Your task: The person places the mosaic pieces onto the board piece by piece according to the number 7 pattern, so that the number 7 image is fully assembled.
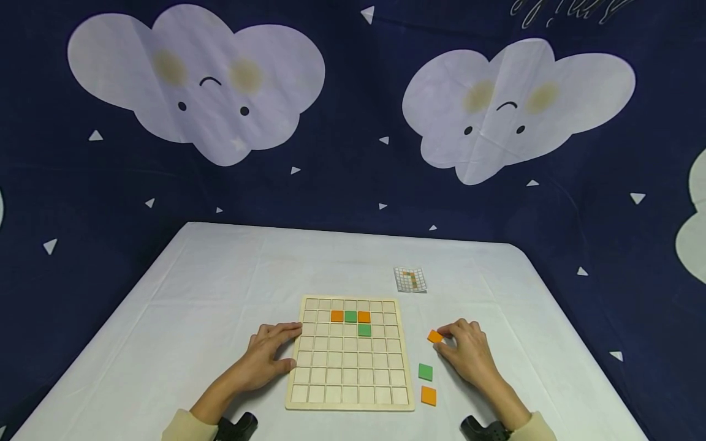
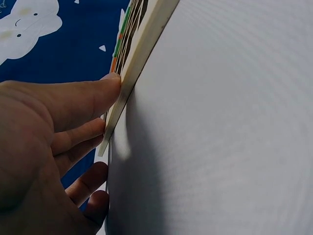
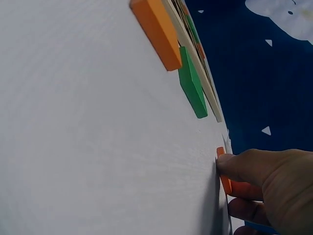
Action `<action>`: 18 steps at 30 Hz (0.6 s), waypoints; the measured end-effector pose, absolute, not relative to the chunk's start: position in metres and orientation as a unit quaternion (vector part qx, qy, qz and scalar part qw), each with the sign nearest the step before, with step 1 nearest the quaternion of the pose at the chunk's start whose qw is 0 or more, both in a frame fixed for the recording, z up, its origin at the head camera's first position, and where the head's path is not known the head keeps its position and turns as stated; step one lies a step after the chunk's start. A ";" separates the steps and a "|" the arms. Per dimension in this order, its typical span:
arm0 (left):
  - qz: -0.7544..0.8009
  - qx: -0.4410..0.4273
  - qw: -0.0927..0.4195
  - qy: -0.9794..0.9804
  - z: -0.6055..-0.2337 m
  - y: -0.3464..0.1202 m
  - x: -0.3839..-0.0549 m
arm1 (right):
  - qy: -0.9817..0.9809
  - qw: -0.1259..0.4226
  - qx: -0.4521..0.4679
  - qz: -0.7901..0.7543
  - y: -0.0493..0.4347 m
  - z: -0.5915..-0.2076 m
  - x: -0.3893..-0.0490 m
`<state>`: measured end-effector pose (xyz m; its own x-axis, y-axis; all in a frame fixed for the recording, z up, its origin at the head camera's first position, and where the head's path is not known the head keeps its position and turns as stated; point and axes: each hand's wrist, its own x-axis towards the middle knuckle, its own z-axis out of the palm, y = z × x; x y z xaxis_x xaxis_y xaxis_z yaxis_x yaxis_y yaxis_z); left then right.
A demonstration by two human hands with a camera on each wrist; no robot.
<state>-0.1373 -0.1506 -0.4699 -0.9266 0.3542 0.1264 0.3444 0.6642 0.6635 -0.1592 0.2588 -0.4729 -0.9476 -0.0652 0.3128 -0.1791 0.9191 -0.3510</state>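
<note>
Pinched between thumb and fingers, right hand (image 1: 467, 351): orange tile (image 1: 434, 337). Left hand (image 1: 262, 359) — fingers extended, gripping nothing — touches board (image 1: 350, 407). Step, apparently: pickup; next likely calls for carrying tile boardward.

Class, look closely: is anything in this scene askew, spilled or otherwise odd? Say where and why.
The backdrop behind the table looks hung upside down: on both large clouds, mouths sit above eyes. Nothing on the table looks spilled or damaged; the four tiles on the grid board sit in squares.
</note>
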 end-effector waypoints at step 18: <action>0.364 0.189 0.011 0.912 -0.469 -0.150 -0.138 | -0.965 0.159 0.066 0.199 0.260 -0.475 -0.160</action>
